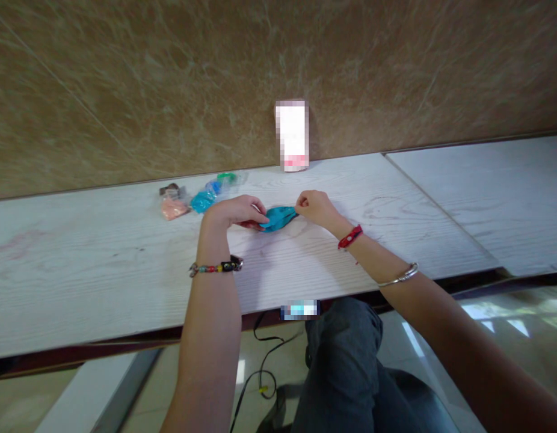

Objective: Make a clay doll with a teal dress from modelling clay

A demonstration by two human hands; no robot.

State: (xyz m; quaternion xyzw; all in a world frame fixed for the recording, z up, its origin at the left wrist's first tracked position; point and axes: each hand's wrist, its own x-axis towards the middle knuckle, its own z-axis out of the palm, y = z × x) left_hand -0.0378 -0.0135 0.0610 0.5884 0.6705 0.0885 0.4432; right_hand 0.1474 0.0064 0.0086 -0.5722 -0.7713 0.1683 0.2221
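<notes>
1. The blue piece [280, 219] is between the two hands, over the table [102, 258]; whether it touches the wood, I cannot tell.
2. The left hand [240, 210] grips its left end, likely to steady it.
3. The right hand [315, 207] pinches the right tip, apparently keeping it drawn lengthwise.
4. Packets [203, 202] lie to the far left, perhaps leaving the hands room.

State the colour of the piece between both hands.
The piece is teal blue, clearest in the head view.

Both arms [210, 343] extended, left hand [246, 210] bent inward at the wrist [216, 218], right hand [315, 205] curled, fingers [301, 201] pinched
</notes>
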